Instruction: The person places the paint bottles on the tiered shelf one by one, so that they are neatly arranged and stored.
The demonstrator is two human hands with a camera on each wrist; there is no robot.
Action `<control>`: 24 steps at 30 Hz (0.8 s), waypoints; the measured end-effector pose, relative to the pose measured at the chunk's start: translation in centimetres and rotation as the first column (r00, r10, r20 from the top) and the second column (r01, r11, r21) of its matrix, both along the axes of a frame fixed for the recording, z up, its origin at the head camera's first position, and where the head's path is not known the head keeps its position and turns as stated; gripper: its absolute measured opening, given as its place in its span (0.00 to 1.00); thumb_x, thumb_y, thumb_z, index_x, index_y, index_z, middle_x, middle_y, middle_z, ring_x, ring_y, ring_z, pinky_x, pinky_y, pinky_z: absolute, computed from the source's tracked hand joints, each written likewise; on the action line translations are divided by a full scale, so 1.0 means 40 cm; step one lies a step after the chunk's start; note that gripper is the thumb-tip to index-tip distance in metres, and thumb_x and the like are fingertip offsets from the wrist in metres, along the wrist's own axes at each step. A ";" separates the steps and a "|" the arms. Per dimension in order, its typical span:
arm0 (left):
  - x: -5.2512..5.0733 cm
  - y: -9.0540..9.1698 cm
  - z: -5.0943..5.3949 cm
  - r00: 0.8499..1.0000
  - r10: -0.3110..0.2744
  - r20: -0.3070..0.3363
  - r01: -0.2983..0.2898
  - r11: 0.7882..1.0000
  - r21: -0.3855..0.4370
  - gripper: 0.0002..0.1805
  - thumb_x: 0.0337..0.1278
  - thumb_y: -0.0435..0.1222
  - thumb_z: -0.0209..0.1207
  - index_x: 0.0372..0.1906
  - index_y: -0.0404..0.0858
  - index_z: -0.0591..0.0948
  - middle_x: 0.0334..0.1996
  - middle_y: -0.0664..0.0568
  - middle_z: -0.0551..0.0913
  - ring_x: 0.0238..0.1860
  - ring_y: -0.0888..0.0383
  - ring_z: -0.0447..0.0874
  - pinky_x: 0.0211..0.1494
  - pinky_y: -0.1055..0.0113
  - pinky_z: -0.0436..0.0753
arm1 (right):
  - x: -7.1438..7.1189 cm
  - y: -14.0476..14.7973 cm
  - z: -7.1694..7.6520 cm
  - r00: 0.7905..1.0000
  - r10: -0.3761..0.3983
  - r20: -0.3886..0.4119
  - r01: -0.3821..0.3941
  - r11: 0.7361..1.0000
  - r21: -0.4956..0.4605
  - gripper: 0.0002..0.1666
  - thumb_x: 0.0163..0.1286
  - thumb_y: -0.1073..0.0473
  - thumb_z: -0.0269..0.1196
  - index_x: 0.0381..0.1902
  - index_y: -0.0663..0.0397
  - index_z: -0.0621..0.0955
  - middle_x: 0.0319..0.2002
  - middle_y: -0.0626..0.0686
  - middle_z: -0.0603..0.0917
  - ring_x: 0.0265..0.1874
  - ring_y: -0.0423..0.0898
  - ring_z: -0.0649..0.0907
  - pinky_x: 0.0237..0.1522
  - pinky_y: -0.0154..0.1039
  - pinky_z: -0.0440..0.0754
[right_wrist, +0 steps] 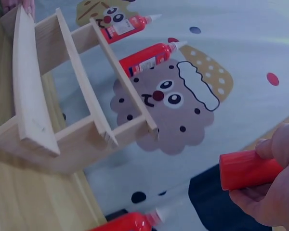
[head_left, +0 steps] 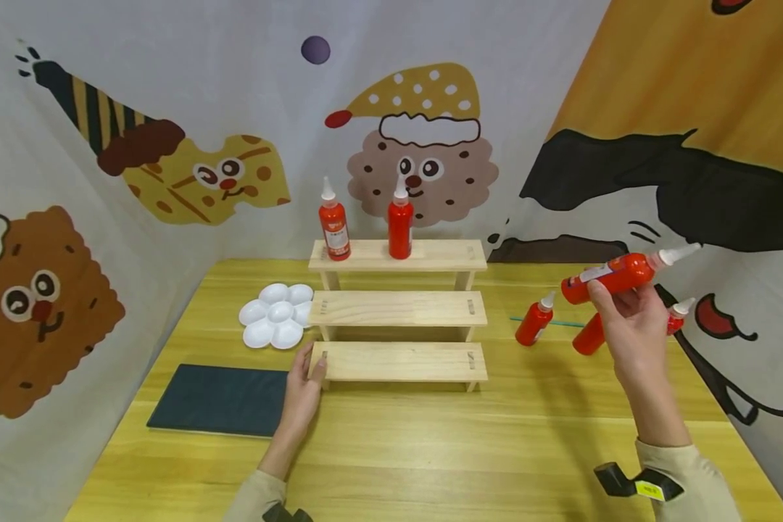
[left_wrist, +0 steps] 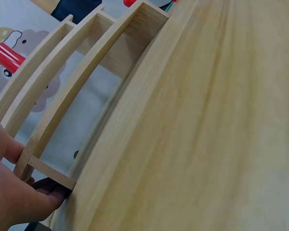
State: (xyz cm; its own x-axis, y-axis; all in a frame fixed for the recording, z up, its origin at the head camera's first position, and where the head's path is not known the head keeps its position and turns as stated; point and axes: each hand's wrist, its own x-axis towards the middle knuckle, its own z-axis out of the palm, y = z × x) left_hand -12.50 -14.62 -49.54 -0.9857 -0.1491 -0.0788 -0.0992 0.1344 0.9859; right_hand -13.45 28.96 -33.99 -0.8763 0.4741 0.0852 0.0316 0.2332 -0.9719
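A red squeeze bottle with a white pointed nozzle is gripped in my right hand, tilted nearly flat above the table's right side. In the right wrist view its red base shows between thumb and fingers. My left hand holds the left end of the lowest step of a three-tier wooden rack; in the left wrist view the thumb and fingers close round that end. On the top tier stand two more red bottles, one at the left and one near the middle.
More red bottles stand right of the rack, one nearer and others partly behind my right hand. A thin teal stick lies there. Left of the rack are a white flower-shaped palette and a dark flat board. Printed cloth hangs behind.
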 end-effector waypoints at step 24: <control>0.001 -0.003 -0.004 1.000 -0.010 0.000 0.010 1.000 0.002 0.32 0.79 0.38 0.49 0.78 0.31 0.56 0.78 0.31 0.57 0.80 0.36 0.51 0.77 0.40 0.60 | -0.216 -0.192 0.054 0.947 0.306 -0.101 -0.289 0.945 0.154 0.33 0.72 0.47 0.65 0.72 0.47 0.73 0.65 0.57 0.80 0.55 0.47 0.82 0.58 0.37 0.81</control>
State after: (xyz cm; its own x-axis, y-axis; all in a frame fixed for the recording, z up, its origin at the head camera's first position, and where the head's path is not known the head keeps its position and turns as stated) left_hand -12.46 -14.75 -49.69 -0.9872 -0.1389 -0.0787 -0.0975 0.1336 0.9862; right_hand -22.07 21.29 -31.84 -0.9546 0.1696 0.2451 -0.1758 0.3436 -0.9225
